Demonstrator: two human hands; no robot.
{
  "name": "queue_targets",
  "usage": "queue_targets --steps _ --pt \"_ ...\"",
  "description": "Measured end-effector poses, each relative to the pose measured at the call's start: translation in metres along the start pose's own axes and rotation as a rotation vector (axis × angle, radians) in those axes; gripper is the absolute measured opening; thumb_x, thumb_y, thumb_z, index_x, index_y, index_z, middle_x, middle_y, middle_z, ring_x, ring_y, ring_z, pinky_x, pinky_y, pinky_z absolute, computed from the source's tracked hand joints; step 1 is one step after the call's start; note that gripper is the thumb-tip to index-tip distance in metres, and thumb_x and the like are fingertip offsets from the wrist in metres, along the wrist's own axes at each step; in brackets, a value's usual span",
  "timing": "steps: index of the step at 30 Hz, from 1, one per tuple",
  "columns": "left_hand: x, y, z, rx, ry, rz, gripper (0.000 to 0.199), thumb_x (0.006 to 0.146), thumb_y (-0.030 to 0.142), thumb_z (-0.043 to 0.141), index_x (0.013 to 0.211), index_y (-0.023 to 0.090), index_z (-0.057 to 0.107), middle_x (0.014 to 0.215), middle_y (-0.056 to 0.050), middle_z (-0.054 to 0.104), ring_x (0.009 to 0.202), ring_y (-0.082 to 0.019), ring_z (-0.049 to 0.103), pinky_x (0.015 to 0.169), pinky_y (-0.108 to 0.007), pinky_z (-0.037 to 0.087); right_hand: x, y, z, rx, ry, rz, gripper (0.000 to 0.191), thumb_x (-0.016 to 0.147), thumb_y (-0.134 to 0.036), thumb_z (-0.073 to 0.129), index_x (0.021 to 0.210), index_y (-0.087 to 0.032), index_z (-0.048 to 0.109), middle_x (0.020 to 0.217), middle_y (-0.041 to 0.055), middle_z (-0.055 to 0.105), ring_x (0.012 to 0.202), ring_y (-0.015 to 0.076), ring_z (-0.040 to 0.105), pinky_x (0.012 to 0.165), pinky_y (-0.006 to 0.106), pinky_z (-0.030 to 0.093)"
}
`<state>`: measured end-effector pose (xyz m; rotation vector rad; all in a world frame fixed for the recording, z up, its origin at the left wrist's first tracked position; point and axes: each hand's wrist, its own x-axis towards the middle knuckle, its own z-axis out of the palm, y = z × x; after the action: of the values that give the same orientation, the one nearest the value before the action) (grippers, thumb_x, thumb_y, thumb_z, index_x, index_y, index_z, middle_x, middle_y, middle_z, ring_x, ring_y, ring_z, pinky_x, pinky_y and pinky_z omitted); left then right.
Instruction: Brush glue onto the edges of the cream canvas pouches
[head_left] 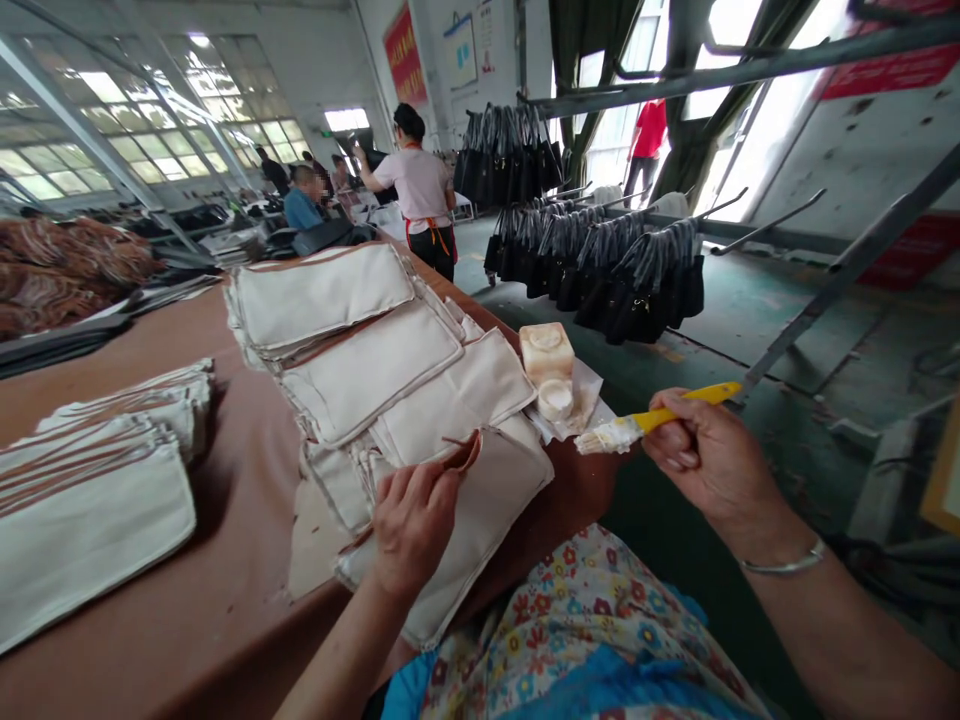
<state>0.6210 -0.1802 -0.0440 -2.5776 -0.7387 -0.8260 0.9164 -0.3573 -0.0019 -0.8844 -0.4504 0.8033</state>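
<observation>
In my right hand is a paintbrush with a yellow handle; white paste coats its bristles, which point left past the table edge. My left hand is closed on a brown strap-like edge at the top of the nearest cream fabric panel. That panel overhangs the table's front edge toward my lap. Beyond it lie overlapping stacks of cream panels with stitched borders. Between the stacks and the brush stands a whitish square container, with a small round white pot in front of it.
More cream panels with brown edging lie fanned on the brown-covered table at left. Black bags hang from a metal rack at right. A person in a pink top stands beyond the table.
</observation>
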Motion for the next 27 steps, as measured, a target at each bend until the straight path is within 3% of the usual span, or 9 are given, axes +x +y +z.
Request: queue_targets --steps 4,7,9,13,17,20,27 --pt "0.015 -0.002 0.007 -0.108 -0.08 -0.143 0.007 0.089 0.022 0.062 0.087 0.022 0.069 0.106 -0.01 0.065 0.094 -0.024 0.056 0.086 -0.037 0.044 0.004 0.007 0.011 0.017 -0.027 -0.003 0.015 0.084 -0.023 0.068 0.071 -0.018 0.062 0.043 -0.0067 0.039 0.034 0.0065 0.026 0.035 0.02 0.025" --pt "0.034 -0.004 0.016 -0.201 -0.205 -0.209 0.005 0.085 0.019 0.061 0.083 0.021 0.066 0.112 -0.01 0.064 0.1 -0.025 0.057 0.087 -0.037 0.046 0.003 0.01 0.022 0.031 -0.028 0.008 0.012 0.083 -0.024 0.07 0.075 -0.017 0.063 0.043 -0.0075 0.039 0.034 0.0064 0.028 0.035 0.019 0.025" --pt "0.045 -0.004 0.023 -0.256 -0.343 -0.351 0.004 0.084 0.023 0.061 0.085 0.021 0.064 0.107 -0.009 0.065 0.096 -0.025 0.06 0.08 -0.035 0.046 0.002 0.011 0.027 0.026 -0.03 -0.001 0.013 0.082 -0.024 0.071 0.075 -0.017 0.062 0.043 -0.0075 0.04 0.034 0.006 0.028 0.035 0.019 0.025" --pt "0.062 -0.005 0.047 -0.524 -0.54 -0.691 0.036 0.085 0.05 0.061 0.101 0.018 0.064 0.091 -0.01 0.071 0.085 -0.027 0.065 0.07 -0.033 0.044 0.008 0.015 0.034 -0.004 -0.013 -0.041 0.017 0.08 -0.025 0.073 0.073 -0.018 0.059 0.043 -0.0078 0.041 0.033 0.0053 0.026 0.034 0.019 0.023" --pt "0.064 -0.004 0.068 -0.713 -0.557 -0.729 0.039 0.085 0.05 0.058 0.097 0.015 0.071 0.081 -0.007 0.073 0.077 -0.023 0.066 0.064 -0.029 0.043 0.02 0.02 0.043 -0.058 -0.022 -0.059 0.021 0.076 -0.029 0.075 0.076 -0.019 0.057 0.044 -0.0083 0.042 0.033 0.006 0.028 0.033 0.019 0.021" --pt "0.058 0.001 0.063 -0.839 -0.558 -0.7 0.043 0.084 0.051 0.057 0.099 0.014 0.075 0.08 -0.004 0.074 0.072 -0.021 0.066 0.063 -0.027 0.045 0.029 0.023 0.052 -0.111 -0.043 -0.086 0.024 0.075 -0.033 0.075 0.076 -0.019 0.055 0.043 -0.0088 0.041 0.033 0.0062 0.027 0.033 0.019 0.019" --pt "0.052 0.02 0.02 -1.31 -0.514 -0.667 0.044 0.077 0.05 0.073 0.105 0.016 0.078 0.102 -0.007 0.077 0.087 -0.022 0.068 0.072 -0.027 0.051 0.052 0.043 0.075 -0.333 -0.155 -0.138 0.022 0.074 -0.035 0.074 0.075 -0.019 0.059 0.042 -0.0086 0.042 0.036 0.0074 0.029 0.037 0.022 0.022"
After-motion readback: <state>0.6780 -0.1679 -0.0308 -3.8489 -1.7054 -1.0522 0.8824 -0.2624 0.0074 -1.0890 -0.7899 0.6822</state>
